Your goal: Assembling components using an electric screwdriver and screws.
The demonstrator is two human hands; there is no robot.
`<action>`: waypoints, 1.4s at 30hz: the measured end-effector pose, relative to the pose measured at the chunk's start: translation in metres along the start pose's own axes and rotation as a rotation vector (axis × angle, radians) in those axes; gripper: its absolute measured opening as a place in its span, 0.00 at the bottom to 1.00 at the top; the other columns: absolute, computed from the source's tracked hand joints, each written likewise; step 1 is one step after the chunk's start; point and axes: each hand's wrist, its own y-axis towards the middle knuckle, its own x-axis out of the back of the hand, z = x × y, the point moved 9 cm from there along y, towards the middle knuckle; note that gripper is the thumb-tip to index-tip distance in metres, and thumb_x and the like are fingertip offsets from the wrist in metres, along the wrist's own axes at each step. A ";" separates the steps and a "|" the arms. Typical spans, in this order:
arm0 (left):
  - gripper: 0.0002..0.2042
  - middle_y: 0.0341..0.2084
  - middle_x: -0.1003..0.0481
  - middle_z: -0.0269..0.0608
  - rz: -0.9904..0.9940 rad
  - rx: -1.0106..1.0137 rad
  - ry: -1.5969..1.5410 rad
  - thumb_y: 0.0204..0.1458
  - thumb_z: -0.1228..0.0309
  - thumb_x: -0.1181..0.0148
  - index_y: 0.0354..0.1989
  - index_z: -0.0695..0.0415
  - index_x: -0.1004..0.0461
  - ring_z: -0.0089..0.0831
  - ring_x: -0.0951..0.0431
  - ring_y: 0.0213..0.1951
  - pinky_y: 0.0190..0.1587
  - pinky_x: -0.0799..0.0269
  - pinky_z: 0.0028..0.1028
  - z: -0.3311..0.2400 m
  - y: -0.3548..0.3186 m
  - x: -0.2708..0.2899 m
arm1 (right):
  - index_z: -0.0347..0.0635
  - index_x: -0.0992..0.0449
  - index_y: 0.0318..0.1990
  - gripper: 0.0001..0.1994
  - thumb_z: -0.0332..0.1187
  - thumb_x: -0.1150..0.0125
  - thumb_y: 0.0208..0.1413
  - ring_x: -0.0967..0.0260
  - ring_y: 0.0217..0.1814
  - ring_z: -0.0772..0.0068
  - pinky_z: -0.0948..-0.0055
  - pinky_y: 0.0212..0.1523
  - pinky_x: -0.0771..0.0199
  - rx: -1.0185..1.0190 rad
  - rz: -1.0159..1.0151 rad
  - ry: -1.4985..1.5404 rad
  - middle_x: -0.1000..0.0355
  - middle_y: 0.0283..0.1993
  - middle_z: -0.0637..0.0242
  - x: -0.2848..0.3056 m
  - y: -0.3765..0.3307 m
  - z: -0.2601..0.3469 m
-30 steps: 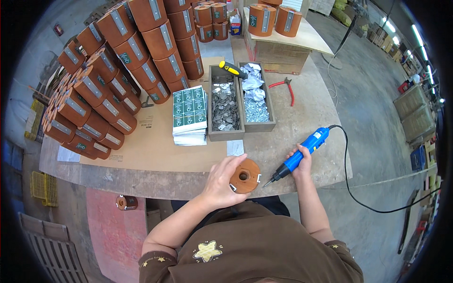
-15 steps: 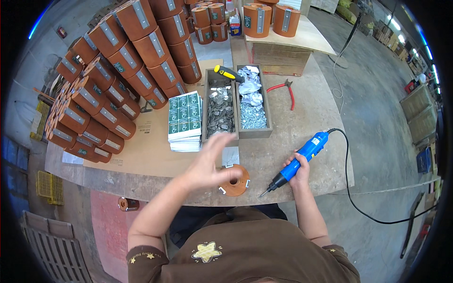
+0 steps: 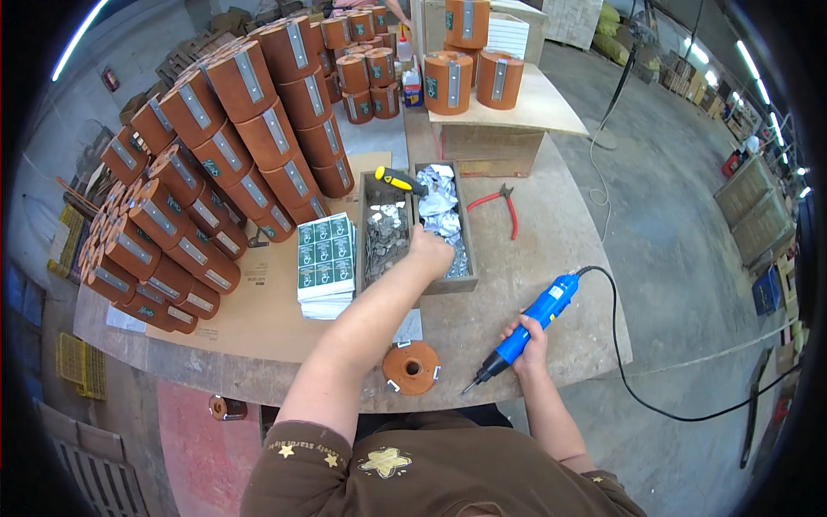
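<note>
My left hand (image 3: 433,252) reaches down into the right-hand wooden bin (image 3: 468,283), over the small silvery screws (image 3: 458,258). Its fingers curl downward; whatever they pinch is hidden under the hand. In my right hand (image 3: 530,346) is a blue electric screwdriver (image 3: 541,317), its bit slanting down to the left above the table's near edge. Between my arms a round terracotta-coloured piece (image 3: 411,369) with a centre hole lies flat, light metal clips at its rim. Crumpled pale wrapping (image 3: 439,202) fills the far part of the same bin.
Left of it, another bin (image 3: 369,185) holds dark metal pieces, with a yellow-black screwdriver (image 3: 400,180) across its top. Red-handled pliers (image 3: 512,214) lie to the right. Green-white label sheets (image 3: 326,258) are stacked leftward, before tall stacks of brown cylinders (image 3: 250,82). A black cord (image 3: 617,345) trails right.
My left hand has moved forward from above the round piece into the bin of screws. The electric screwdriver stays in my right hand. The whole view has shifted, so the table sits lower.
</note>
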 end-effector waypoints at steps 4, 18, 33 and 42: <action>0.10 0.32 0.25 0.40 0.109 0.005 -0.063 0.43 0.73 0.52 0.32 0.50 0.25 0.34 0.26 0.39 0.44 0.44 0.42 0.003 0.004 -0.001 | 0.39 0.39 0.39 0.16 0.31 0.45 0.41 0.37 0.22 0.68 0.67 0.24 0.32 0.011 0.001 -0.013 0.38 0.22 0.63 -0.003 -0.002 0.003; 0.05 0.20 0.27 0.43 -0.272 0.001 -0.412 0.37 0.74 0.47 0.24 0.51 0.27 0.37 0.25 0.30 0.37 0.38 0.38 0.017 -0.035 0.037 | 0.40 0.39 0.39 0.16 0.31 0.45 0.42 0.38 0.22 0.69 0.68 0.24 0.33 0.017 0.015 -0.010 0.38 0.22 0.64 -0.002 0.002 0.002; 0.03 0.28 0.26 0.44 -0.385 -0.189 -2.042 0.45 0.79 0.43 0.27 0.62 0.30 0.28 0.24 0.32 0.37 0.28 0.25 0.031 -0.183 0.050 | 0.41 0.36 0.36 0.13 0.35 0.47 0.42 0.40 0.20 0.74 0.71 0.24 0.34 0.086 0.100 0.103 0.39 0.21 0.68 -0.056 -0.025 0.045; 0.06 0.27 0.26 0.42 -0.382 -0.095 -2.390 0.46 0.80 0.45 0.34 0.64 0.28 0.27 0.24 0.31 0.36 0.28 0.23 0.003 -0.228 0.019 | 0.39 0.47 0.53 0.24 0.36 0.52 0.48 0.39 0.26 0.73 0.69 0.32 0.34 0.495 0.802 0.307 0.38 0.27 0.66 -0.189 -0.132 0.135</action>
